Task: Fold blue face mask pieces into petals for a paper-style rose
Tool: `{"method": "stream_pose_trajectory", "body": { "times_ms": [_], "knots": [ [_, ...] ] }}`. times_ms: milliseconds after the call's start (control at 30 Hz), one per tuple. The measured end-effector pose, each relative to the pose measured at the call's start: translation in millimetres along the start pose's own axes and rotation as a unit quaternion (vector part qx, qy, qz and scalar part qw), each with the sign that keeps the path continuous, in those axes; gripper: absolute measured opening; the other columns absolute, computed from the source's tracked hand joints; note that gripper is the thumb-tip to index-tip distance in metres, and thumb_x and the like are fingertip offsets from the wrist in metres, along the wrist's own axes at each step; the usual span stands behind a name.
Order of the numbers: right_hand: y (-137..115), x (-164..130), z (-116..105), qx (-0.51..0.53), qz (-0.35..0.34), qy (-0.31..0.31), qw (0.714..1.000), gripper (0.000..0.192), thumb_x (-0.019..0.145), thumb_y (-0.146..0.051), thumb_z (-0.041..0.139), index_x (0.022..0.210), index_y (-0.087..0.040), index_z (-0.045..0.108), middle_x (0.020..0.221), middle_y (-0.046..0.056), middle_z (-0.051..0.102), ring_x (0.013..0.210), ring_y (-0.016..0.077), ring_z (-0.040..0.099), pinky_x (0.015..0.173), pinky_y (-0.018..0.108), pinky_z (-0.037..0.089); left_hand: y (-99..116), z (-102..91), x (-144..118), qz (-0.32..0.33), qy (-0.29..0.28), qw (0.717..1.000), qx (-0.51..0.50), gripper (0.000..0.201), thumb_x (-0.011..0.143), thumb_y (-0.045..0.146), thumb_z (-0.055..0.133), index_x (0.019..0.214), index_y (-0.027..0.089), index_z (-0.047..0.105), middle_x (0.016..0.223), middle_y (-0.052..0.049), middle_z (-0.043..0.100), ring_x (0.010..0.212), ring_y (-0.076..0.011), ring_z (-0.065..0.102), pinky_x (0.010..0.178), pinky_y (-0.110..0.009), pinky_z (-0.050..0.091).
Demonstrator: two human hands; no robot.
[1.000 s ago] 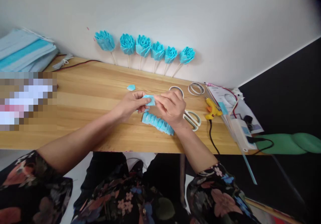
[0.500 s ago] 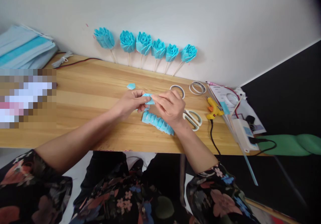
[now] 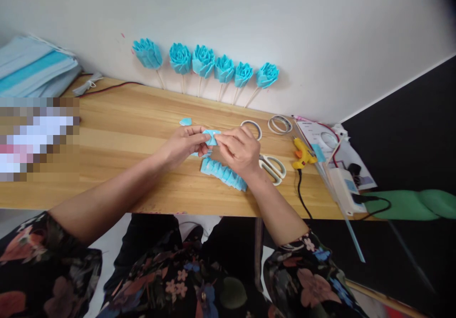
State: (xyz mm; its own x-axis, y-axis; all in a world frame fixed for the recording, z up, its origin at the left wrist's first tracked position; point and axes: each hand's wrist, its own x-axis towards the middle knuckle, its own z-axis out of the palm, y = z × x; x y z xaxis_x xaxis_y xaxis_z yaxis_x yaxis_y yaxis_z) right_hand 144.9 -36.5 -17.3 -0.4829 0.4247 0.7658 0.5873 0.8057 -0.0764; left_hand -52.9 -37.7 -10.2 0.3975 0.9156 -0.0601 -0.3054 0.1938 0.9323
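Between my two hands is a small light-blue folded paper piece (image 3: 213,138), held above the table. My left hand (image 3: 187,143) pinches its left side between thumb and fingers. On its right edge the thumb and fingertips of my right hand (image 3: 240,149) are closed. Below them a row of overlapping folded blue pieces (image 3: 223,174) lies on the wood, partly covered by my right hand. A single blue piece (image 3: 185,121) rests behind my left hand. Scissors with white handles (image 3: 273,169) lie beside my right wrist, their blades hidden.
Several blue paper flowers on sticks (image 3: 204,62) lean against the wall. Tape rolls (image 3: 280,124), a yellow glue gun (image 3: 303,154) and a white power strip (image 3: 347,190) are on the right. Folded blue sheets (image 3: 35,68) lie at far left on the wooden table (image 3: 117,118).
The blue piece between my hands has turned slightly and shows more of its face, with a crease near my fingertips. Both hands keep their pinch in nearly the same place.
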Motion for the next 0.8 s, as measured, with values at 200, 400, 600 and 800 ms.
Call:
{"method": "stream_pose_trajectory", "body": {
  "times_ms": [200, 400, 600, 800],
  "knots": [
    [-7, 3, -5, 0.052, 0.025, -0.016, 0.998, 0.024, 0.092, -0.02, 0.056, 0.107, -0.026, 0.073, 0.098, 0.004, 0.07, 0.089, 0.0203, 0.061, 0.081, 0.041, 0.051, 1, -2.0, 1, 0.025, 0.037, 0.998, 0.045, 0.017, 0.081, 0.027, 0.071, 0.072, 0.014, 0.063, 0.059, -0.001, 0.063, 0.051, -0.0094, 0.056, 0.05, -0.021, 0.043],
    [-8, 2, -5, 0.225, 0.192, -0.015, 0.955, 0.032, 0.096, -0.029, 0.055, 0.126, -0.029, 0.064, 0.116, 0.005, 0.07, 0.109, 0.0206, 0.064, 0.094, 0.041, 0.052, 8, 1.0, -3, 0.058, 0.026, 0.976, 0.208, 0.021, 0.083, 0.029, 0.069, 0.068, 0.016, 0.061, 0.057, 0.002, 0.059, 0.052, -0.0082, 0.051, 0.052, -0.021, 0.04],
    [-6, 0, 3, 0.329, 0.274, -0.069, 0.901, 0.036, 0.09, -0.026, 0.063, 0.126, -0.026, 0.063, 0.086, -0.003, 0.067, 0.081, 0.0125, 0.063, 0.087, 0.034, 0.053, 6, 1.1, -4, 0.06, 0.005, 0.969, 0.241, 0.022, 0.081, 0.032, 0.071, 0.069, 0.018, 0.06, 0.059, 0.002, 0.056, 0.055, -0.0102, 0.05, 0.055, -0.023, 0.04],
    [-5, 0, 6, 0.346, 0.316, -0.04, 0.883, 0.036, 0.091, -0.032, 0.063, 0.127, -0.026, 0.061, 0.085, -0.002, 0.064, 0.08, 0.0133, 0.061, 0.08, 0.033, 0.054, 7, 0.6, -4, 0.083, -0.003, 0.968, 0.239, 0.032, 0.085, 0.044, 0.067, 0.068, 0.017, 0.059, 0.063, 0.0, 0.057, 0.058, -0.0109, 0.05, 0.057, -0.025, 0.041]
  ]
}}
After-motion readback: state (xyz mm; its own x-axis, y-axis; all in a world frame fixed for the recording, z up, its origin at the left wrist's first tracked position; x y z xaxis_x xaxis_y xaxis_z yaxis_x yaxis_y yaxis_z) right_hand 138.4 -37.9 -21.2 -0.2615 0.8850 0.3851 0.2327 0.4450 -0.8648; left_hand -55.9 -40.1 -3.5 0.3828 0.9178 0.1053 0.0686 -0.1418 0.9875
